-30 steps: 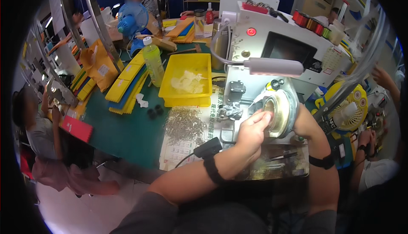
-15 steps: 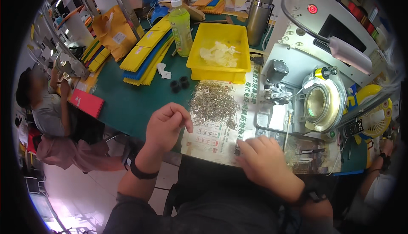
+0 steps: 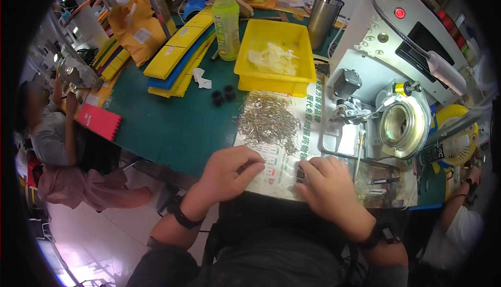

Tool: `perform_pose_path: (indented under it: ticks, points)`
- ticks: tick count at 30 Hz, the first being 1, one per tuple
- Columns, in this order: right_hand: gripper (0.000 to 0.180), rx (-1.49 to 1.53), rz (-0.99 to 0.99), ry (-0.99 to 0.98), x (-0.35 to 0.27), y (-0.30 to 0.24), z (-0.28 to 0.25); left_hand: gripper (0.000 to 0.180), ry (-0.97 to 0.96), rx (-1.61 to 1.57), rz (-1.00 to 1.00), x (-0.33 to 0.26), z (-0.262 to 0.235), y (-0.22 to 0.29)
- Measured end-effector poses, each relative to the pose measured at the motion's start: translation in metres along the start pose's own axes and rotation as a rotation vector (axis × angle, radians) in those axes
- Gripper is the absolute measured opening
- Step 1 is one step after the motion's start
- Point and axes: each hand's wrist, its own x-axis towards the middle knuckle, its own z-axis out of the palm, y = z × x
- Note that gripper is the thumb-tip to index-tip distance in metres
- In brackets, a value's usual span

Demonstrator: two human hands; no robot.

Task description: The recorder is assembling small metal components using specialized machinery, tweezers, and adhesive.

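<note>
A tangled heap of small metal hooks or wire pieces lies on a printed paper sheet. At the sheet's near left edge is my left hand, its fingers curled and its thumb close to the index finger. Whatever might be between those fingertips is too small or hidden to make out. My right hand rests over the sheet's near right part, fingers bent, thumb and index finger apart, with nothing seen in it. Both hands are nearer to me than the heap and do not touch it.
Behind the heap stands a yellow bin with pale scraps, beside a green drink bottle and a steel flask. A lit machine is on the right. Yellow and blue strips lie left. A person sits far left.
My left hand has come down and to the right, closer to my right hand. My right hand has barely moved. The whole view has shifted slightly.
</note>
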Motion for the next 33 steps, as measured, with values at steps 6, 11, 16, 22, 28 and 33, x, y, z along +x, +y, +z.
perform_pose_path:
  ticks: [6, 11, 16, 22, 28, 33]
  points:
    - [0.015, -0.022, 0.133, 0.120, 0.022, 0.012, 0.019, 0.008, 0.066, 0.139, 0.238, 0.005, 0.017, -0.006]
    - [0.011, -0.045, 0.091, 0.016, 0.039, 0.010, 0.024, 0.007, 0.068, 0.266, 0.246, -0.004, 0.017, -0.004]
    - [0.010, -0.092, 0.064, -0.072, 0.045, 0.014, 0.024, 0.010, 0.057, 0.397, 0.303, -0.006, 0.021, -0.008]
    - [0.010, 0.006, -0.004, 0.092, 0.027, 0.017, 0.021, 0.007, -0.022, 0.617, 0.486, -0.002, 0.026, -0.001]
    - [0.012, 0.128, 0.057, 0.125, 0.017, 0.024, 0.004, 0.009, -0.049, 0.689, 0.705, 0.003, 0.034, 0.005]
    - [0.012, 0.180, 0.095, 0.064, 0.012, 0.018, 0.000, 0.010, -0.091, 0.708, 0.784, 0.005, 0.042, 0.012]
